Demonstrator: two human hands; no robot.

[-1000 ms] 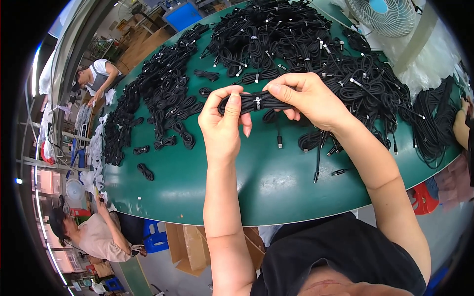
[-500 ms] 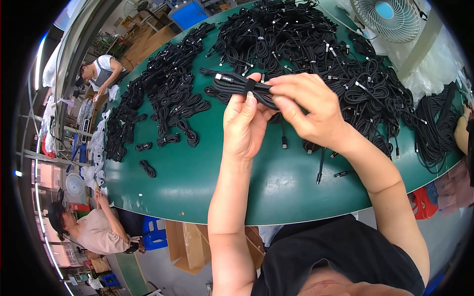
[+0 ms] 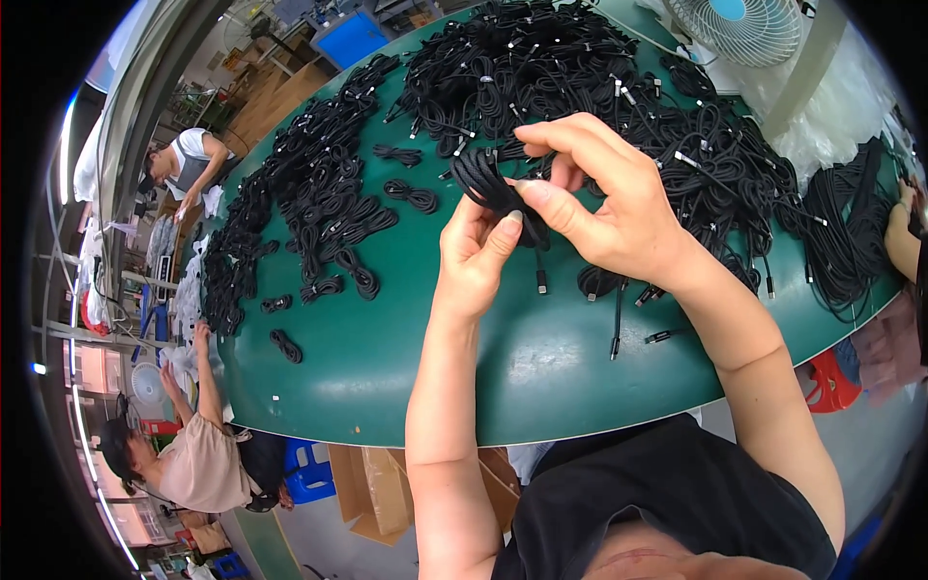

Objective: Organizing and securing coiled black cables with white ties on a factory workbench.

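A coiled black cable (image 3: 480, 182) is held up over the green table, its loops turned toward me. My left hand (image 3: 476, 256) is closed round its lower part, the thumb pressed along the near side. My right hand (image 3: 619, 208) has its thumb against the coil's right side, with the index finger arched above it, apart from the coil. What the other right fingers pinch is partly hidden. Beyond the hands lies a large heap of black cables (image 3: 522, 72) with metal plugs. Tied cable bundles (image 3: 333, 217) lie in rows to the left.
The green table (image 3: 387, 387) curves across the view. A white fan (image 3: 739, 29) and clear plastic sheeting (image 3: 822, 135) are at the far right. Long black cables (image 3: 841, 237) lie beside another person's arm (image 3: 904, 232). Two people work at the left edge. Cardboard boxes (image 3: 372, 493) stand below.
The coil has turned from lying sideways to facing me with its loops. My right index finger has lifted off it. The seated person at left has raised both arms.
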